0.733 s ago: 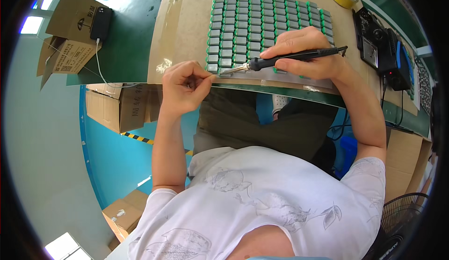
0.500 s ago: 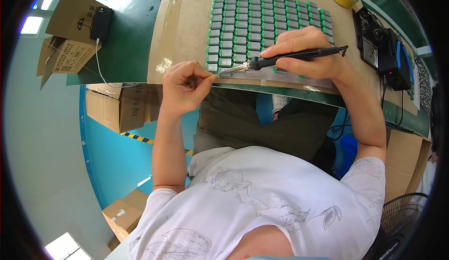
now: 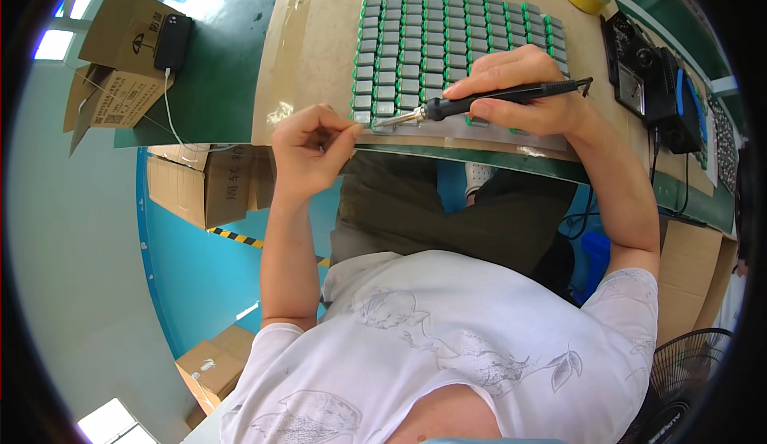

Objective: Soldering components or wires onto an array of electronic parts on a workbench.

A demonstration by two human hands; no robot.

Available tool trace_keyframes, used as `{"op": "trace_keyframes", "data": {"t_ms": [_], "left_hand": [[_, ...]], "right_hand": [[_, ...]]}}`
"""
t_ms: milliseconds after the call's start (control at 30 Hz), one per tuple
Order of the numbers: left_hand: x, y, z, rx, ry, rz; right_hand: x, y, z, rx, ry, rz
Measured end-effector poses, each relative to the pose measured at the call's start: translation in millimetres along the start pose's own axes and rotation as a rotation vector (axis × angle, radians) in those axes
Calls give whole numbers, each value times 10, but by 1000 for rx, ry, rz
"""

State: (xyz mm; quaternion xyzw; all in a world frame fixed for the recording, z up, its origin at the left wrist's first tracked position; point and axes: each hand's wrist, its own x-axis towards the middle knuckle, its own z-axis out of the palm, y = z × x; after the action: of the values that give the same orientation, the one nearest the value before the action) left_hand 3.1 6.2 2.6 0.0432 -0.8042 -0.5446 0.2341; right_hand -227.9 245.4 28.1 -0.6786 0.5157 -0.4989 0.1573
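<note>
Monitoring remotely, I found the right hand point(image 3: 534, 93) closed around the iron point(image 3: 449, 108), its tip at the near-left corner of the modules point(image 3: 410, 57) on the counter point(image 3: 228, 85). The left hand point(image 3: 314, 150) was pinched, contents indiscernible. I judged the iron light, rigid, safest held behind its tip.

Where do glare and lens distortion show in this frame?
Head view: glare whitens the green table at upper left and glints off clear tape; the table's edges bow; black closes in at the sides. Same view: the iron looks fairly sharp.
</note>
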Motion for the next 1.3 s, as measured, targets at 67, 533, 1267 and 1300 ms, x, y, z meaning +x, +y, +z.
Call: {"op": "trace_keyframes", "data": {"t_ms": [67,533,1267,1300], "left_hand": [[-17,19,9,-120,58,-54],[-5,-76,-11,-355,210,-70],[646,627,429,-213,-260,-143],[693,639,432,-245,-271,-189]], "right_hand": [[-5,-3,-13,4,15,-8],[22,-121,-74,-2,5,83],[271,-359,-133,-531,160,-111],[286,-354,-144,-555,182,-97]]}}
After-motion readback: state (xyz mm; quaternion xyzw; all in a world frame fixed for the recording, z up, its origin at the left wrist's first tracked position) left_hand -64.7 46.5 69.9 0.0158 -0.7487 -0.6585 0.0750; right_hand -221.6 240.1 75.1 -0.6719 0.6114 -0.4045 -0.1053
